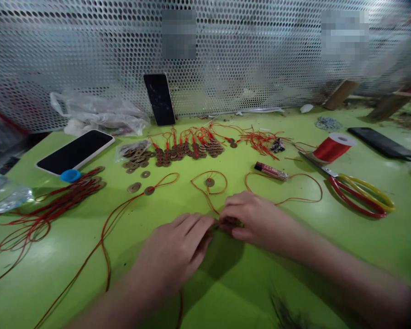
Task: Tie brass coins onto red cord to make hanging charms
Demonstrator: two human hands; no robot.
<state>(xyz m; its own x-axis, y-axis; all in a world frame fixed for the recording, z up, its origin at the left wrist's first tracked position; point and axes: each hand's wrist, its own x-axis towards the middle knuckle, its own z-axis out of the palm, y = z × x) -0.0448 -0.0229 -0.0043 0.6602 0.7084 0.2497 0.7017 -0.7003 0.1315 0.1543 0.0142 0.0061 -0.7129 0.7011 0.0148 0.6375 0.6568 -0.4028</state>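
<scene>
My left hand (185,242) and my right hand (248,217) meet over the middle of the table, fingertips nearly touching. Both are closed in a pinch on a red cord (210,203); the exact grip is hidden by the fingers. Just beyond them, the cord loops around and through a round holed coin (209,182) lying flat. Another stretch of red cord (181,301) trails below my left wrist. Left of my hands, a second coin (149,190) is threaded on a looped cord, beside a few loose coins (134,187).
Strung coins with red cords (188,148) lie in rows behind. More strung coins (78,187) lie left, near a phone (76,151) and plastic bottle (7,194). On the right are a lighter (271,171), scissors (356,196), a red thread spool (332,148) and a dark phone (382,142).
</scene>
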